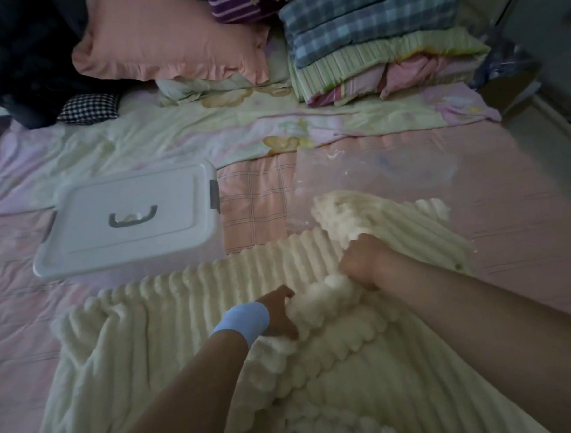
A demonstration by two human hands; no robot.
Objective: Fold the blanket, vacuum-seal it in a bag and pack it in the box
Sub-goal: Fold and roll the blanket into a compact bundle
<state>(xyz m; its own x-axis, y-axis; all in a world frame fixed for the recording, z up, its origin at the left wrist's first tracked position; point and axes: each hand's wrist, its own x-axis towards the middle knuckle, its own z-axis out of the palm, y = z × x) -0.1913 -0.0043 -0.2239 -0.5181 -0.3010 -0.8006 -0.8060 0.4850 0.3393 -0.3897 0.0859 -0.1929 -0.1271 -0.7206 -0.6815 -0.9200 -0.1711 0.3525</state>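
- Blanket (170, 321): cream, ribbed and thick. It lies spread and rumpled across the near part of the bed (526, 220), not yet folded. One far corner overlaps the near edge of the bag (374, 175).
- My left hand (279, 316), with the blue wristband (243, 321), has its fingers curled into a bunched ridge of blanket near the middle.
- My right hand (361, 262) is closed in a fist on the same ridge, just beyond the left. The fingertips of both hands are buried in the pile.
- Box (126, 224): white, lid on, to the left just beyond the blanket's far edge. The bag lies flat and clear to its right.
- Step in hand, as I judge it: the first fold.
- To do it well, I should move my hands apart along the edge for a wider hold, then lift and carry it over so edge meets edge.
- I should run the fold along the ribs, press out trapped air, and drag the corner off the bag first.
- Risk: a central bunched hold tends to give a lumpy, skewed fold that will not seal flat.
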